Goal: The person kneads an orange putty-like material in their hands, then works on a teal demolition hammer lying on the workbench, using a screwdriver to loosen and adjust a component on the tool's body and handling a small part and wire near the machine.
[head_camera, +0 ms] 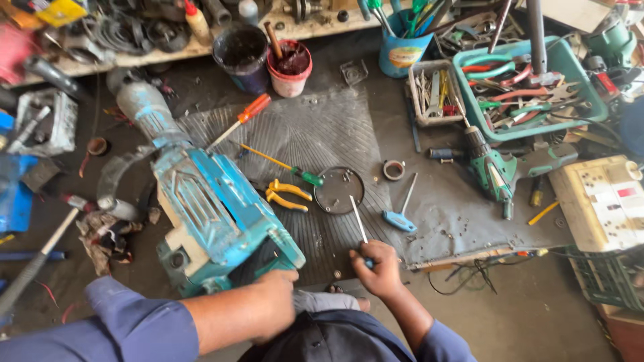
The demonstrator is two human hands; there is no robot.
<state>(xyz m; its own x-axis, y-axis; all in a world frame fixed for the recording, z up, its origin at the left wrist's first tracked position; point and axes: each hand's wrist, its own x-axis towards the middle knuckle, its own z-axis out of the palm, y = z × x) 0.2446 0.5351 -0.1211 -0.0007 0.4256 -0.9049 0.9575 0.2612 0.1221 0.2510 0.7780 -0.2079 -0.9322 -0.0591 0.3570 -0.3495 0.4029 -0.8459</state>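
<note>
Down at six o'clock, the left hand is resting against the near end of the hammer drill, fingers curled together on its teal housing; how firmly it is gripping I cannot tell. Just to three o'clock of it, the right hand is closing tight around the handle of a screwdriver, whose thin shaft is pointing toward twelve o'clock, its tip lying at the edge of a round disc. At nine o'clock of the disc, yellow pliers are lying on the ribbed mat, with a green screwdriver just above them and an orange one toward eleven o'clock. At three o'clock of the disc a blue T-handle is lying, and farther out a green cordless drill. At one o'clock a teal tray is holding tools.
</note>
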